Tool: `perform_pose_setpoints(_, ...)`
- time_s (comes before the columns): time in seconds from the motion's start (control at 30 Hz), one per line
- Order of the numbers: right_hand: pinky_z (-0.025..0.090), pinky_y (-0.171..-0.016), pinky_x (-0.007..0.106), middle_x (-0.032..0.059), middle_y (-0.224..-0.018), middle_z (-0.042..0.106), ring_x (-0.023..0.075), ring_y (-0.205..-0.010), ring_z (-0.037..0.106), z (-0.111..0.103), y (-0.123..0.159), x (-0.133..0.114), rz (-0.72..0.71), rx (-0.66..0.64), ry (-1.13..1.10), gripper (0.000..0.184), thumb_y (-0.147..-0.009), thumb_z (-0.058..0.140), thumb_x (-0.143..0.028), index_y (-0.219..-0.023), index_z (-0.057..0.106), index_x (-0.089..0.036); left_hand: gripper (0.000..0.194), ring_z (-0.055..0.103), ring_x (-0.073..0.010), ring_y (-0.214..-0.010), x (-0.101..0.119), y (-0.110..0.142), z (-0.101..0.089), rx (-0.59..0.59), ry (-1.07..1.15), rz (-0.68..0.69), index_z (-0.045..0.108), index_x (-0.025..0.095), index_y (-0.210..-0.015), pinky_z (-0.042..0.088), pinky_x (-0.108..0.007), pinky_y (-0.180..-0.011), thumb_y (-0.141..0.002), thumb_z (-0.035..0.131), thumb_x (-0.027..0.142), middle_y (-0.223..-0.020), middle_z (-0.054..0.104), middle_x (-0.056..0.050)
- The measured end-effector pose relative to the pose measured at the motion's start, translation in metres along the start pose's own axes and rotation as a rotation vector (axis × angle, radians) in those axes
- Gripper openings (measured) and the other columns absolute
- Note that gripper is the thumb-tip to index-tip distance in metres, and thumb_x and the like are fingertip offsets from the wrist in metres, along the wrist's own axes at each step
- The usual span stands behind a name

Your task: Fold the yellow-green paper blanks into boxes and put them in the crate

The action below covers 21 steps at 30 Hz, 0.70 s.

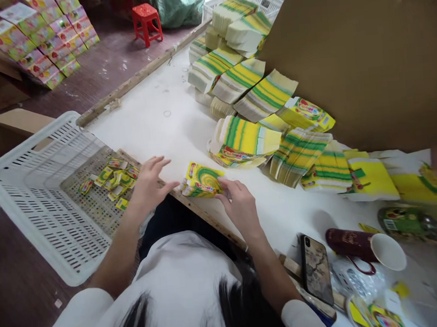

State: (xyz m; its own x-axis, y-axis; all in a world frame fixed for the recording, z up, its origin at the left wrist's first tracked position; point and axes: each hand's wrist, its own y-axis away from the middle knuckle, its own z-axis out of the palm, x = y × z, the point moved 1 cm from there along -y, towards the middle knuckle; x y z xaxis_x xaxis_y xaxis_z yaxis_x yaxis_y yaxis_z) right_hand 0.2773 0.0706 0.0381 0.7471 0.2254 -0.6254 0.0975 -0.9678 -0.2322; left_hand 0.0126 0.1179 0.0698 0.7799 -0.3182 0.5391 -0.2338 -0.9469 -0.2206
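Close to the table's front edge lies a small bunch of yellow-and-green printed cartons (203,179), flat-looking and with a spiral print. My right hand (239,202) pinches its right end between thumb and fingers. To the left, my left hand (150,185) is held with thumb and fingers spread, empty, a little apart from the bunch's left end. Beyond my right hand stands a stack of flattened cartons (247,138) of the same colours. Several small yellow-green cartons (115,177) lie in the white plastic basket (31,148) left of my left hand.
More carton stacks (230,77) line the table's (139,119) far side along a brown cardboard panel (347,62). At right are a phone (316,269), a maroon mug (349,244) and a plastic jar (412,224). A red stool (147,24) and stacked boxes (46,41) stand on the floor.
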Motion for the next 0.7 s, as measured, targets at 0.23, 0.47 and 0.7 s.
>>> perform_pose_setpoints(0.23, 0.058, -0.075, 0.041, 0.0020, -0.090, 0.062, 0.0218, -0.080, 0.062, -0.010, -0.004, -0.003, 0.121, 0.119, -0.309, 0.036, -0.083, 0.070, -0.027, -0.115, 0.054, -0.023, 0.091, 0.038, -0.0348, -0.148, 0.053, -0.012, 0.029, 0.166, 0.352, 0.208, 0.032, 0.024, -0.153, 0.035, -0.055, -0.121, -0.081, 0.075, 0.059, -0.157, 0.041, -0.020)
perform_pose_setpoints(0.47, 0.055, -0.067, 0.027, -0.0026, -0.091, 0.060, 0.0147, -0.077, 0.062, -0.011, -0.010, -0.044, 0.023, 0.091, -0.694, 0.053, -0.080, 0.079, -0.023, -0.124, 0.049, -0.028, 0.079, 0.059, -0.0336, -0.128, 0.089, -0.010, 0.045, 0.138, 1.349, -0.112, 0.044, 0.022, -0.139, 0.051, -0.048, -0.102, -0.084, 0.056, 0.077, -0.129, 0.064, -0.016)
perform_pose_setpoints(0.7, 0.057, -0.086, 0.040, 0.0044, -0.105, 0.066, 0.0221, -0.095, 0.065, 0.009, 0.000, -0.068, -0.080, -0.095, -0.673, 0.053, -0.081, 0.081, -0.035, -0.127, 0.055, -0.027, 0.047, 0.054, -0.0129, -0.065, 0.093, -0.018, 0.033, 0.415, 1.542, -0.277, 0.047, 0.024, -0.083, 0.054, -0.033, -0.076, -0.086, 0.059, 0.069, -0.071, 0.046, 0.003)
